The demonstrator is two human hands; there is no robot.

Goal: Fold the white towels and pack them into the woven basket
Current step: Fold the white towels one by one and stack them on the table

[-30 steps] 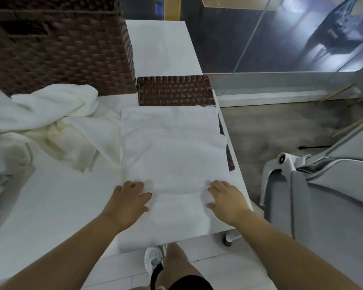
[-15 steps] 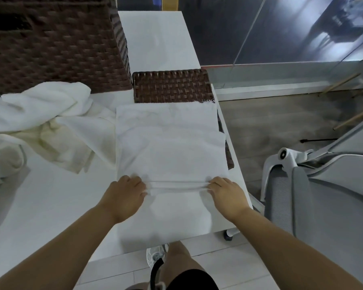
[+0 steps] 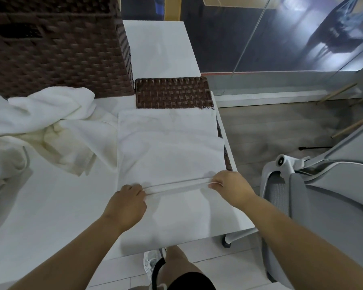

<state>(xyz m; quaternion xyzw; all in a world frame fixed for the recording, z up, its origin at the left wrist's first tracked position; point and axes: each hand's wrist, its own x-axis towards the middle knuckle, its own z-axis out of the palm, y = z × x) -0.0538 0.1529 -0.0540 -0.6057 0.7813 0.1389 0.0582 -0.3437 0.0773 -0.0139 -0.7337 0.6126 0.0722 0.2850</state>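
on the table [image 3: 50,206], hands [image 3: 176,191] pinch towel [image 3: 168,147].

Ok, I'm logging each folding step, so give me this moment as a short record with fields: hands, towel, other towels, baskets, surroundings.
left hand: the left hand pinches the near edge of the flat towel
right hand: the right hand pinches the same edge at the other end
flat towel: spread on the white table, near edge pulled taut between the hands
other towels: unfolded pile to the left
baskets: large woven basket behind the pile; small woven basket partly under the flat towel
surroundings: grey chair at right
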